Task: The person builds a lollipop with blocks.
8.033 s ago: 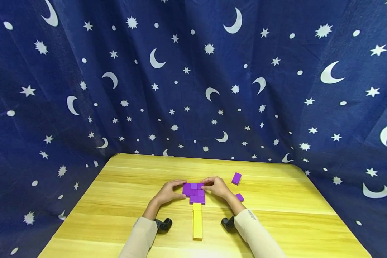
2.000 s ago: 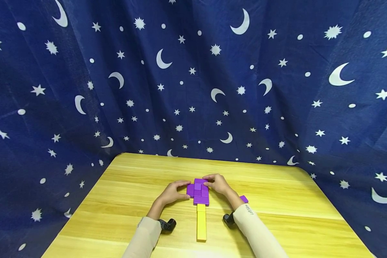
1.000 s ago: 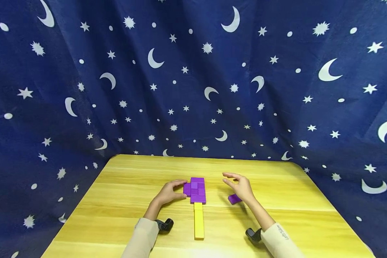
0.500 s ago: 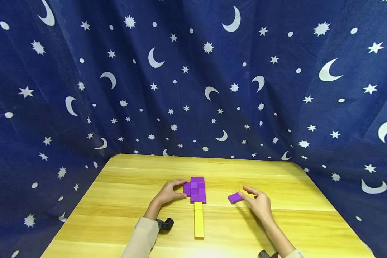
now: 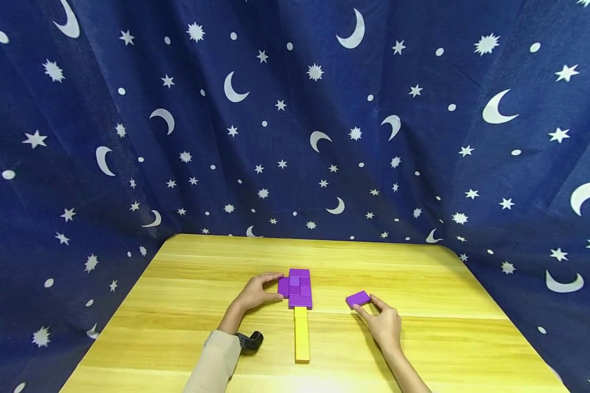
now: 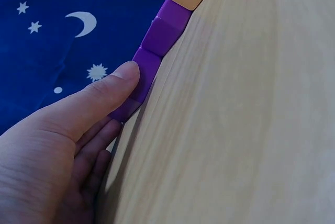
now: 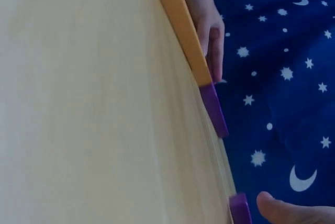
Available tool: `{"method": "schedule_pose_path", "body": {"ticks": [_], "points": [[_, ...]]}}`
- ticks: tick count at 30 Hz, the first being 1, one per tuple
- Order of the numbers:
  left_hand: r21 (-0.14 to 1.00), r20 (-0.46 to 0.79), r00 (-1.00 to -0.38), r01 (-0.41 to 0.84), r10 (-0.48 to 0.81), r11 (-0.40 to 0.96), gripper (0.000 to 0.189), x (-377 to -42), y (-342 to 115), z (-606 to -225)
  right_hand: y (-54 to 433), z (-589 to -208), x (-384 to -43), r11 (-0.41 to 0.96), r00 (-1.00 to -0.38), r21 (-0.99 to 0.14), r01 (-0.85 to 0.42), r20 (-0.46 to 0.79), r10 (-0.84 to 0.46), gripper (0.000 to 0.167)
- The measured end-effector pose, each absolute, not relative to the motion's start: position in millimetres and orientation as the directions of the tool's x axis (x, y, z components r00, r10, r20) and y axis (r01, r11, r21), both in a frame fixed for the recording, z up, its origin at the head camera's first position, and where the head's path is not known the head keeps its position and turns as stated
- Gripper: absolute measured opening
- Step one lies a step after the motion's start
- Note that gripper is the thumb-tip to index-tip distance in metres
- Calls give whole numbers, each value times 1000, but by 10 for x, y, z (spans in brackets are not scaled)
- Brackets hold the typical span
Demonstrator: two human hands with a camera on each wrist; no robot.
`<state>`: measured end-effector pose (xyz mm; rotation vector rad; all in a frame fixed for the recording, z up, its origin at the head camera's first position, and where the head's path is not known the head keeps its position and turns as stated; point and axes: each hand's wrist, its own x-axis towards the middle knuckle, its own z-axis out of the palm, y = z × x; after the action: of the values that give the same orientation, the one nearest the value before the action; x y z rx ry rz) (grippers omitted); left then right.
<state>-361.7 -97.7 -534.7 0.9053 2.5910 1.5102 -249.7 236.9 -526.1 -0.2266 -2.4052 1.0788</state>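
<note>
My left hand (image 5: 255, 292) holds the left purple block (image 5: 283, 287) at its two ends, thumb near and fingers far. This block adjoins a flat group of purple blocks (image 5: 301, 301), with a lighter purple square (image 5: 294, 281) among them. Below the group, a short yellow block (image 5: 301, 312) and a long yellow block (image 5: 302, 341) form a stem. To the right, a loose purple block (image 5: 358, 298) lies slanted on the table. My right hand (image 5: 385, 327) is close around its near and right sides. A gap shows between my right thumb (image 7: 277, 211) and the block in the right wrist view.
The wooden table (image 5: 201, 262) has its far edge against a dark blue curtain (image 5: 275, 136) with white moons and stars. A black wrist device (image 5: 251, 342) sits on my left wrist, near the stem.
My right hand set a purple block at the top of the group, left it, and moved right and nearer to the loose block. My left hand has stayed at the left block.
</note>
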Motion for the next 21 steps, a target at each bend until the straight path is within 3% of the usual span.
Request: {"method": "schedule_pose_path", "body": {"ticks": [7, 21], "points": [[796, 249, -838, 462, 485, 390, 65, -3627, -983, -5349, 2256, -5324, -2516, 715, -804, -698, -44, 449, 388, 68], [790, 254, -839, 467, 481, 398, 66, -3621, -983, -5362, 2202, -5277, -2541, 754, -828, -657, 17, 413, 379, 67]]}}
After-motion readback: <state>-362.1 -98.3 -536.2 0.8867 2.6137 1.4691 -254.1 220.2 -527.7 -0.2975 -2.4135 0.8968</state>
